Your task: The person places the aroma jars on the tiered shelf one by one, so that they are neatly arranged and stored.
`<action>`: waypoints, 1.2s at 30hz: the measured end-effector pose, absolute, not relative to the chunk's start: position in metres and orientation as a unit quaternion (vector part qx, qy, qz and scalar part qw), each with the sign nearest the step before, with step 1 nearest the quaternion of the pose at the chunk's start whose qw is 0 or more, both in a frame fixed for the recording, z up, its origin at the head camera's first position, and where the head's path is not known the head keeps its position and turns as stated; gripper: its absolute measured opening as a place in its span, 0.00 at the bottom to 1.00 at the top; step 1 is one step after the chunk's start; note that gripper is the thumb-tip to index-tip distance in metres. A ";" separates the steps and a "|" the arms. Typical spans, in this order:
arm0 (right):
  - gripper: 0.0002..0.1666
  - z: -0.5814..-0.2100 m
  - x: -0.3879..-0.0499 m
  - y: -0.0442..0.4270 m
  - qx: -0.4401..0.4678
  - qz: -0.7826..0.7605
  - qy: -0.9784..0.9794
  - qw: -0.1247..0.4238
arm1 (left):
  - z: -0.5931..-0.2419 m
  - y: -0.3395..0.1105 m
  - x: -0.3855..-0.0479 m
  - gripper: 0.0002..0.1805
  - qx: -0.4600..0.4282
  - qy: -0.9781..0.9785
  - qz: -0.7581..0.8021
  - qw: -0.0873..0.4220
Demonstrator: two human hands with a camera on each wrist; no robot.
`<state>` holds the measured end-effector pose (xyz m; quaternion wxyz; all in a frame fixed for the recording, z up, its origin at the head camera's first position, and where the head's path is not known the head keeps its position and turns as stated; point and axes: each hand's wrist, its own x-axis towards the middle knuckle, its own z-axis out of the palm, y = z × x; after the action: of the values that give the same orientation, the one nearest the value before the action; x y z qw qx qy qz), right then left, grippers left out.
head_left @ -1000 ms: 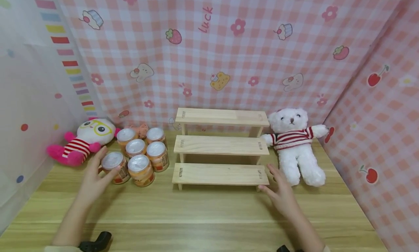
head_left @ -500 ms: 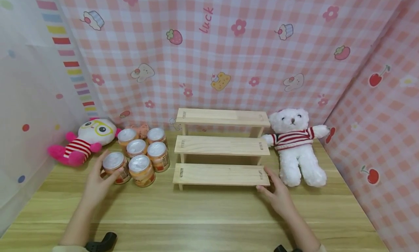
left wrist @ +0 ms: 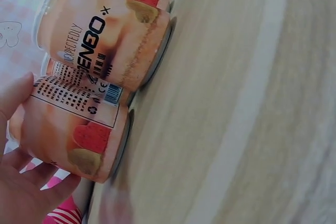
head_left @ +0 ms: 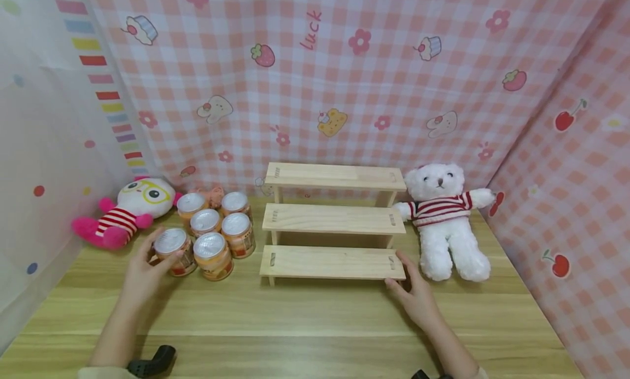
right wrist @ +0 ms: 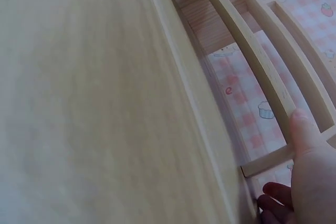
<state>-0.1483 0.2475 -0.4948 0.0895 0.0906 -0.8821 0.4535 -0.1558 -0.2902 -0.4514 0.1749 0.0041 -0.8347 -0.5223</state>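
At the left of the head view, my left hand point(head_left: 141, 272) grips the front-left can point(head_left: 173, 242), thumb on one side and fingers round the other. The can has a silver top and an orange printed wrap. It stands upright on the table, close beside another can point(left wrist: 113, 30) in the left wrist view. My right hand point(head_left: 417, 298) holds the right end of the lowest step of a three-step wooden display stand point(head_left: 332, 262). In the right wrist view its thumb point(right wrist: 306, 129) lies on the step's front edge, and the other fingers are partly hidden beyond the leg.
Several more orange cans point(head_left: 213, 253) stand grouped right of the held one. A pink and white plush toy point(head_left: 123, 217) lies behind them at the left. A white teddy bear point(head_left: 445, 226) sits right of the stand. Black curved pieces point(head_left: 155, 361) show near both wrists.
My right hand has moved slightly left onto the end of the lowest step. My left hand has closed in on the can. Can and stand stay in place.
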 end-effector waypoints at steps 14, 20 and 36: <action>0.40 -0.500 -0.149 0.246 0.088 0.461 -0.877 0.107 | -0.442 -0.289 -0.152 0.36 0.029 -0.840 -0.509 0.185; 0.40 -0.501 -0.149 0.246 0.091 0.462 -0.876 0.108 | -0.430 -0.289 -0.152 0.36 0.045 -0.841 -0.499 0.204; 0.39 -0.498 -0.148 0.245 0.089 0.474 -0.869 0.106 | -0.391 -0.288 -0.152 0.38 0.041 -0.844 -0.501 0.188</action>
<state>-0.1476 0.2451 -0.4984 0.1064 0.0891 -0.8694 0.4742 -0.1525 -0.2884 -0.3913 0.1884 0.0412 -0.8438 -0.5008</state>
